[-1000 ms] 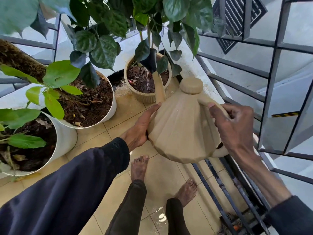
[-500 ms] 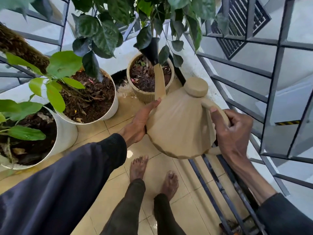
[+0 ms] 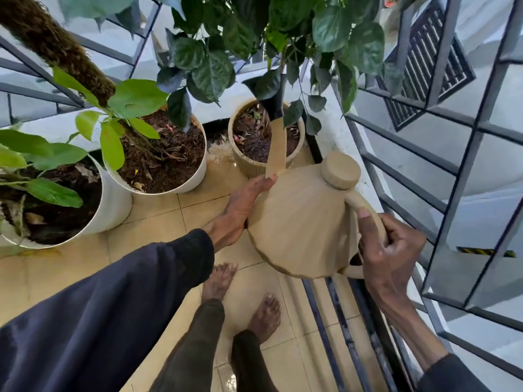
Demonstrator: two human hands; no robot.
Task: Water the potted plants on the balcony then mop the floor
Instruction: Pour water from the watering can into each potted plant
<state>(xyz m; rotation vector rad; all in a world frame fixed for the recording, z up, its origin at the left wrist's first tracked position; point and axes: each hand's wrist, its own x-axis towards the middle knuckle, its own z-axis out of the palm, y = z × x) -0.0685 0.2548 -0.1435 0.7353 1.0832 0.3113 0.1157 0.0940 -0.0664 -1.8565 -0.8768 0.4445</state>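
Little shifts in the last sec: the right foot (image 3: 266, 312) steps in beside the left foot (image 3: 219, 281), and the body of the watering can (image 3: 302, 222) drops back a touch toward the person, lid (image 3: 339, 171) lower in view; the spout (image 3: 276, 148) keeps its line, w/ the black rose (image 3: 273, 106) still among the leaves, above the soil of the beige ribbed pot (image 3: 249, 166); grip is unchanged, i.e. the right hand (image 3: 390, 250) has its fingers wrapped round the handle (image 3: 359, 202), thumb laid along the top, while the left hand (image 3: 243, 205) lies flat w/ straight fingers against the can's side near the spout base, steadying, not clutching; no stream of water shows from where I stand, so can't tell if it's pouring right now; a wet patch (image 3: 223, 158) glistens on the floor (image 3: 158, 222) betw. this pot and the nearer white pot (image 3: 195, 176), so I'd guess some has run out already; the farther white pot (image 3: 113, 205) sits to the left, the grille (image 3: 481, 131) close on the right; my read: still the watering stage, at the corner pot, mopping not begun, no mop in sight; the step closer looks like settling in to carry on here, not moving off.
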